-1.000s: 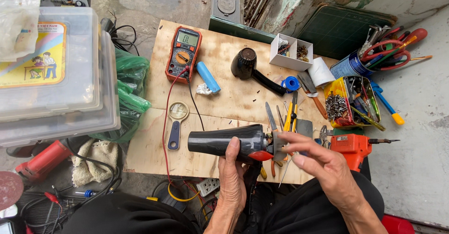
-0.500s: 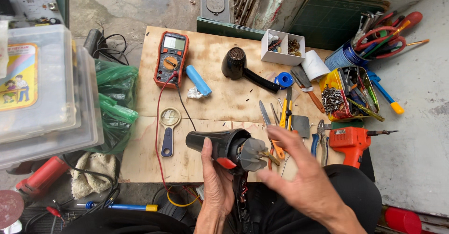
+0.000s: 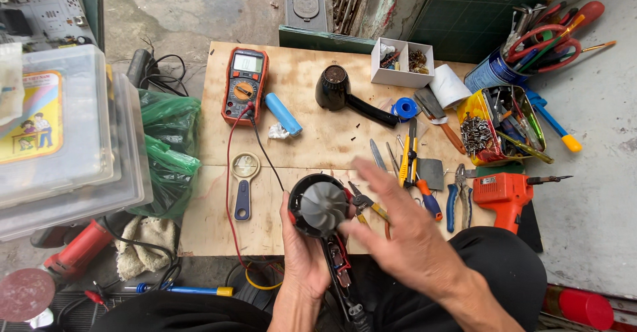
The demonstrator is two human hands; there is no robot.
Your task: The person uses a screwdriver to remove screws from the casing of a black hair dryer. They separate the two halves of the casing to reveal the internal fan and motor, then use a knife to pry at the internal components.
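A hair dryer body (image 3: 317, 206), grey fan facing us, is clamped in our left hand (image 3: 302, 252) above the plywood table (image 3: 318, 133); just right of that grip, our blurred right hand (image 3: 398, 229) seems open, apparently inspecting the fan.

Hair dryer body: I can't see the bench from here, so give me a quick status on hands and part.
Left hand grips hair dryer body, grey fan facing up. Right hand blurred, open, beside the fan. Pliers and screwdrivers lie just behind.
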